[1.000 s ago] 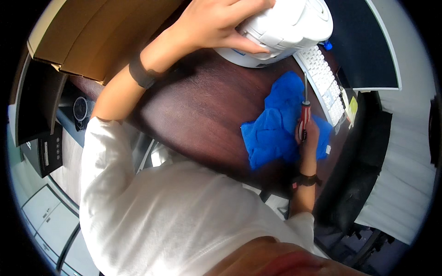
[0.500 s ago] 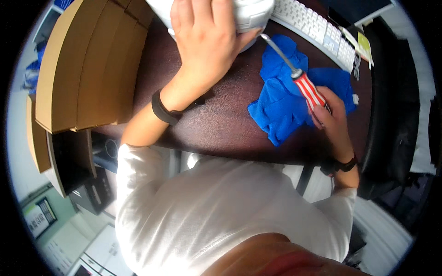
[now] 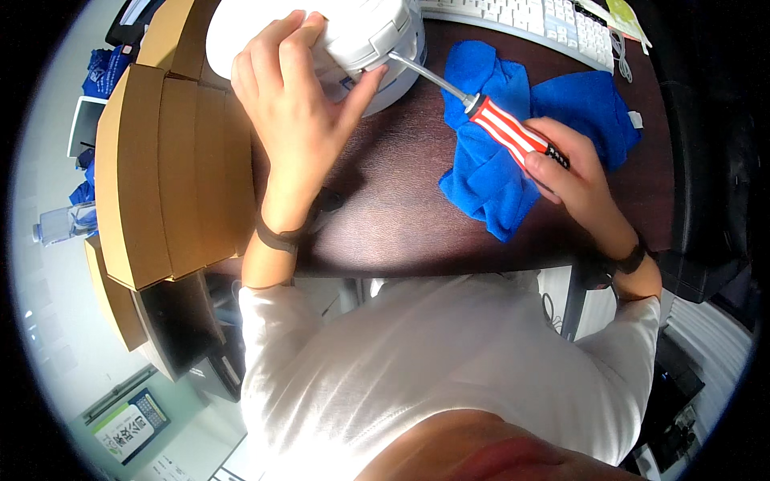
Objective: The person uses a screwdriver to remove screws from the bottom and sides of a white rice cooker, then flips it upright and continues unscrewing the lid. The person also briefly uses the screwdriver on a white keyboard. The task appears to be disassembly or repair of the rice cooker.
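A white rounded appliance (image 3: 365,20) rests at the table's far edge, cut off by the top of the view. My left hand (image 3: 293,100) grips its near side, fingers bent over the body and thumb stretched along the lower edge. In my right hand (image 3: 571,164) is a screwdriver (image 3: 505,127) with a red-and-white striped handle, dark at its butt. The metal shaft points up and left, its tip against the appliance's edge just beyond my left thumb. Beneath the screwdriver a crumpled blue cloth (image 3: 485,180) lies on the table.
A white keyboard (image 3: 513,22) stands behind the cloth, its coiled cable (image 3: 622,60) at the right end. Cardboard boxes (image 3: 172,176) rise along the left side of the dark brown table (image 3: 385,200). A black chair or cushion (image 3: 714,176) borders the right.
The view has shifted. The screwdriver tip has come up to the appliance's edge, and the shaft lies flatter. My left fingers have slid lower on the appliance and bent more.
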Tool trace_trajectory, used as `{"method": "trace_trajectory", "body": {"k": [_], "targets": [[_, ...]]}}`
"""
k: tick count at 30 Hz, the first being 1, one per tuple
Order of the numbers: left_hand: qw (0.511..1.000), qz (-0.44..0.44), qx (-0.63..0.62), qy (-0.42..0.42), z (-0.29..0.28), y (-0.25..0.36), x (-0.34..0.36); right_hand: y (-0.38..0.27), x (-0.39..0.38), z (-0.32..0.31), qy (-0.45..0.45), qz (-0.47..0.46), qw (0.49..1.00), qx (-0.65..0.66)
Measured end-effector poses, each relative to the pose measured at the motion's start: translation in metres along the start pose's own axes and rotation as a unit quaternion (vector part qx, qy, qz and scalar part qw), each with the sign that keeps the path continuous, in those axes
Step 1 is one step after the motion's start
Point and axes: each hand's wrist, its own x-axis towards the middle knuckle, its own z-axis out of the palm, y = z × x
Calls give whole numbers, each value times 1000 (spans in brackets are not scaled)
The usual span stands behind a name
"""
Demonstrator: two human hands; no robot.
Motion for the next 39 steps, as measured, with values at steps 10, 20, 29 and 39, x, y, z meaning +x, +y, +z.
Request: {"method": "trace_trajectory", "body": {"k": [10,20,29,39], "targets": [[1000,-1,-21,19,8,-9,-3,-25,-8,-3,-4,143,981,135],[998,13,-24,63,19,-11,-4,-12,-16,25,199,-196,850,-446],[997,14,-16,80,24,-10,-7,-12,-6,26,169,-145,971,-82],[998,-11,-13,59,19,-5,-4,-29,-1,16,-50,248,894,371]]}}
